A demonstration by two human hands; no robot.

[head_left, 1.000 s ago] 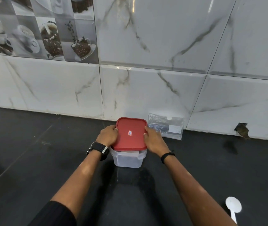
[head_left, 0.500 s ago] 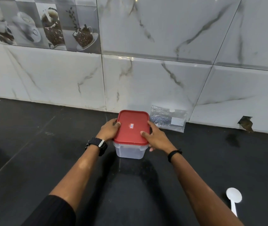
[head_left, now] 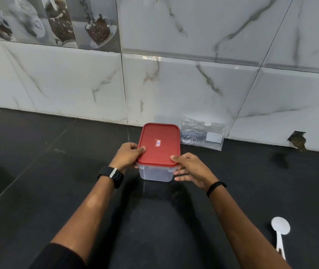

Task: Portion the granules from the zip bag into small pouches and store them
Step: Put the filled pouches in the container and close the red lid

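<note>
Both hands grip a clear plastic container (head_left: 155, 172) by its near corners on a black countertop (head_left: 38, 181): the left hand (head_left: 128, 155) is closed around the left front corner with its thumb on the red lid (head_left: 159, 144), while the right hand (head_left: 190, 168) presses a fingertip on the lid's right front corner, its other fingers spread loosely beside the wall. With the lid seated flat, this looks like the storing step, either sealing or about to reopen; which cannot be told. A clear zip bag (head_left: 202, 133) leans against the tiled wall (head_left: 193, 84) just right of the container, seemingly flat and near empty. A white spoon (head_left: 280, 232) lies well apart at lower right. Any next move would call for even pressure along the lid's edges while the tub is steadied.
</note>
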